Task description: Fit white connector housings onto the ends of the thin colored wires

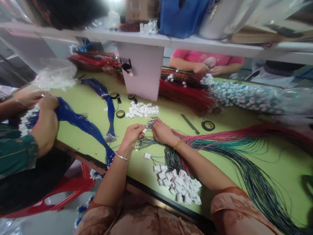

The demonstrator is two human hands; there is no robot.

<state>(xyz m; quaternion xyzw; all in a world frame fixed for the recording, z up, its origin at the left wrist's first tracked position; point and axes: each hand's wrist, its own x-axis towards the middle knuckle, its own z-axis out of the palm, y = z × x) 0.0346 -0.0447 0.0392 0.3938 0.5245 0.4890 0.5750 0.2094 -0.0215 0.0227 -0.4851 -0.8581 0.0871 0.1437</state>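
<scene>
My left hand is closed in a pinch, with a small white plastic connector at its fingertips. Just to its right, my right hand has its fingers closed on the metal-tipped ends of thin wires. Long red, green and dark wires run from there toward the right side of the table. Below my right forearm lies a pile of white connectors joined to wires. One wired connector sits apart, left of that pile. Loose white connectors are heaped beyond my hands.
Black tape rolls and a flat blade lie on the green table. At left, a co-worker's hands handle blue wires. Across the table another person's hands show under a white shelf. An upright panel supports it.
</scene>
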